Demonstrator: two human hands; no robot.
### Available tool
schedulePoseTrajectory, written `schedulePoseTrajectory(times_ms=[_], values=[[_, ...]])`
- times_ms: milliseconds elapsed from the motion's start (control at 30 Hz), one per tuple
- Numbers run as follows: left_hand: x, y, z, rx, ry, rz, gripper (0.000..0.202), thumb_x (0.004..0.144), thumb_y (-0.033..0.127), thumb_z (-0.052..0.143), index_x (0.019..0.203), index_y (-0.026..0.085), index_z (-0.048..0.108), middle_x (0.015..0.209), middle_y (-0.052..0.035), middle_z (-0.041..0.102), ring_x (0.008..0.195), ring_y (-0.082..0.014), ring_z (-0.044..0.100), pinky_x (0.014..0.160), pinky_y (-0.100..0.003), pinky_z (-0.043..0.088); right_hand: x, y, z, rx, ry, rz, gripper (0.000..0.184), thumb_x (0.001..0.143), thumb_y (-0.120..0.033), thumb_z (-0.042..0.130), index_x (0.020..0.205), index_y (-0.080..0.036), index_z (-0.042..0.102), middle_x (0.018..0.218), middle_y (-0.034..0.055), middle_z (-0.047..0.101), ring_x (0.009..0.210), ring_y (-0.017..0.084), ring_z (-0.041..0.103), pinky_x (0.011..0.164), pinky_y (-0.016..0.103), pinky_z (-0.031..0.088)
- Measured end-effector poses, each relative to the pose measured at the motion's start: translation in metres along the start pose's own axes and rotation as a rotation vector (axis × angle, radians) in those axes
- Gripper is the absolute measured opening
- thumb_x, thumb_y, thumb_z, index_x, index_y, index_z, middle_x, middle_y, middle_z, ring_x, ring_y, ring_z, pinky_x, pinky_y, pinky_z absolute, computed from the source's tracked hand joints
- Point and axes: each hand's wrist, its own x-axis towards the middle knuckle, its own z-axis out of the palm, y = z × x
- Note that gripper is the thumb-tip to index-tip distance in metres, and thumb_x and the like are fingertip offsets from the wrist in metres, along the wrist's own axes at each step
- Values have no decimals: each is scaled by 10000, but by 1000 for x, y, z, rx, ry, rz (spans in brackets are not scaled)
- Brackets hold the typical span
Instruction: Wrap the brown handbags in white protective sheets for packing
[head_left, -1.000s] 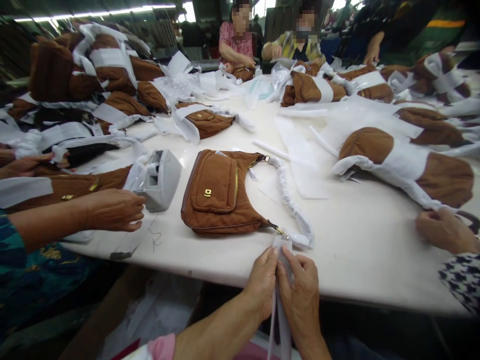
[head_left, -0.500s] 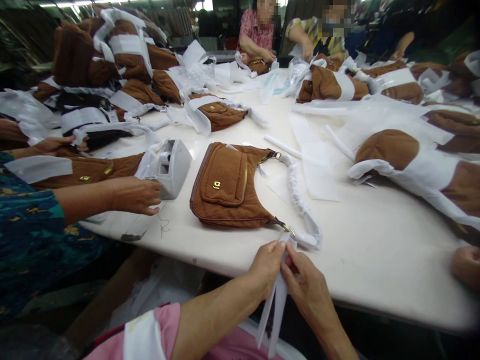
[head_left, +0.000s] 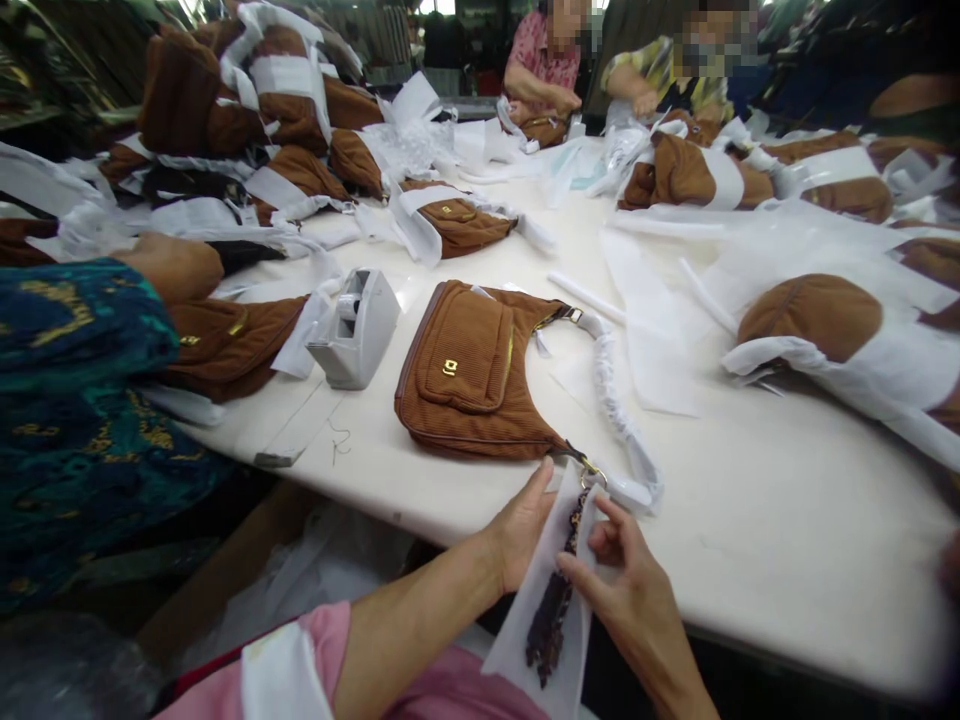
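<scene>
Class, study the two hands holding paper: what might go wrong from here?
The dark tassel lies on open paper, its lower end beyond the table, so it might slip out if the left hand or right hand shifts. It seems fastened to the brown bag, so tugging might drag that too.

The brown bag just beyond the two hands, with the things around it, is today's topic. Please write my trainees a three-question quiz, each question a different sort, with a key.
1. Multiple choice: what lies along the white sheet between the person's left hand and right hand?
A) scissors
B) a dark patterned strand
C) a pen

2. True or false: in the picture, the grey tape dispenser stands to the left of the brown bag nearest the hands.

3. Fill in: that bag's strap is wrapped in ____-coloured material.

Key: 1. B; 2. true; 3. white.
</scene>
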Motion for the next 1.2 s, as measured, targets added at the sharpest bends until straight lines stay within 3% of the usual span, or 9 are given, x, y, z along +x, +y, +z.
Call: schedulePoseTrajectory(times_ms=[67, 167, 300, 667, 900, 1033, 1200], values=[[-1, 1, 0, -28, -34, -35, 600, 784, 602, 423, 994, 62, 576, 753, -99, 600, 687, -187, 559, 671, -274, 395, -3, 2, -4, 143, -41, 38, 682, 636, -419, 675, 1242, -227, 428, 833, 3, 555, 776, 173, 544, 758, 316, 460], [-2, 2, -1, -82, -9, -62, 449, 791, 434, 528, 1055, 71, 553, 839, -103, 627, 734, -180, 573, 752, -285, 394, -10, 14, -15, 546, -53, 230, 619, 703, -380, 643, 1257, -247, 399, 998, 47, 575, 906, 202, 555, 786, 328, 465], [-1, 3, -3, -89, 56, -33, 430, 802, 407, 525, 1048, 54, 551, 909, -130, 629, 809, -191, 582, 835, -305, 382, -17, 28, -22, 754, 36, 420, 522, 704, -355, 663, 1176, -229, 480, 1084, 62, 581, 954, 216, 553, 766, 298, 472], [-1, 2, 2, -73, 160, -19, 289, 805, 301, 555, 984, 74, 572, 870, -93, 630, 740, -148, 584, 784, -279, 423, -18, 26, -19, 814, 9, 402, 463, 703, -332, 666, 1131, -214, 536, 1015, 59, 626, 833, 205, 596, 711, 301, 481], [0, 1, 4, 23, 236, 6, 280, 825, 282, 516, 965, 47, 579, 860, -122, 637, 723, -170, 594, 789, -320, 441, -18, 29, -18, 817, 30, 393, 427, 706, -348, 661, 1096, -212, 554, 1027, 49, 629, 852, 192, 592, 751, 292, 476], [1, -2, 6, 79, 283, 56, 239, 811, 251, 530, 929, 50, 582, 842, -137, 643, 737, -202, 609, 781, -351, 445, -18, 26, -17, 767, 40, 394, 463, 715, -402, 638, 1115, -194, 535, 1027, 60, 631, 831, 209, 602, 695, 298, 494], [2, -10, 10, 199, 298, 161, 206, 721, 196, 618, 864, 49, 594, 773, -119, 642, 662, -176, 595, 710, -302, 444, -13, 14, -12, 667, 89, 397, 503, 702, -471, 620, 1105, -184, 529, 1014, 56, 634, 848, 236, 602, 670, 308, 504]])
